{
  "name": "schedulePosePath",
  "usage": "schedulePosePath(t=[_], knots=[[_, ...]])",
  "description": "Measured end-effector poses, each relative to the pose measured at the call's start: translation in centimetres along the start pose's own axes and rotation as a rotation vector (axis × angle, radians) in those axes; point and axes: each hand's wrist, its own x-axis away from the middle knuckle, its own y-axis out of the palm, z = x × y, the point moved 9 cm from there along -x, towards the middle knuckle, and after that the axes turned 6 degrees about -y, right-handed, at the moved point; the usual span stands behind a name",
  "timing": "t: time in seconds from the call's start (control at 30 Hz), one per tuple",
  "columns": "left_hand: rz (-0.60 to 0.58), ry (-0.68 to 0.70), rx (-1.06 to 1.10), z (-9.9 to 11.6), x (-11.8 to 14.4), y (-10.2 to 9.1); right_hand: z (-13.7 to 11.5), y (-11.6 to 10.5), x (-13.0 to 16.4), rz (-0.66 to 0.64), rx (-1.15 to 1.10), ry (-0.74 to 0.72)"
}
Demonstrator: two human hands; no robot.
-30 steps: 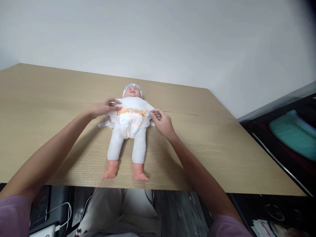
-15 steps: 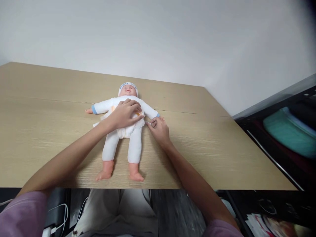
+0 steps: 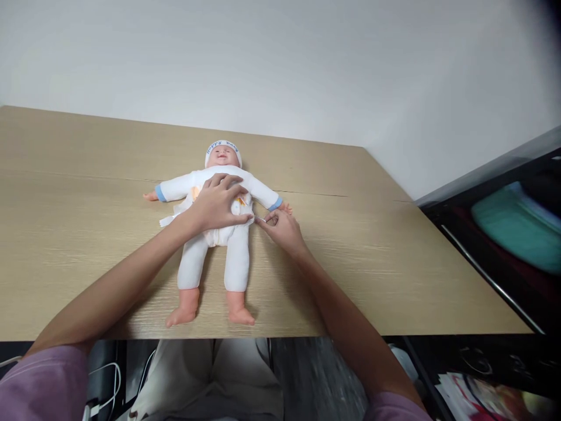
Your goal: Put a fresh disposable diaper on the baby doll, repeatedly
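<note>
A baby doll (image 3: 237,251) in a white suit with blue cuffs and a printed headband lies on its back, feet toward me. A white diaper (image 3: 219,237) with orange print is round its hips. My left hand (image 3: 219,202) rests across the doll's belly and the diaper front, fingers spread, the thumb at the diaper's right edge. Beside that edge, my right hand (image 3: 280,229) pinches a small white diaper tab (image 3: 262,220), near the doll's hand. On the left a loose white diaper flap (image 3: 169,220) sticks out past my left wrist.
The wooden table (image 3: 359,263) runs back to a pale wall (image 3: 280,70). At right stands a dark shelf with a green item (image 3: 515,225). Papers (image 3: 464,394) lie low at right, and a white cable (image 3: 116,380) hangs at lower left.
My left thumb has shifted slightly down and left along the diaper's edge. The right hand keeps its pinch on the tab, close to the thumb. The view has shifted slightly.
</note>
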Motion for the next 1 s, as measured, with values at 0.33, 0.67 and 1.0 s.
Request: schedulePosePath(t=[0.33,0.67,1.0], knots=[[0.005,0.003,0.005,0.1,0.1,0.1,0.0,0.0,0.2,0.008,-0.054,-0.005],[0.011,-0.021,0.005,0.1,0.2,0.1,-2.0,-0.5,-0.2,-0.11,-0.509,-0.141],[0.011,-0.011,0.016,-0.2,0.0,0.6,-8.5,1.1,-3.5,-0.11,-0.599,-0.25]])
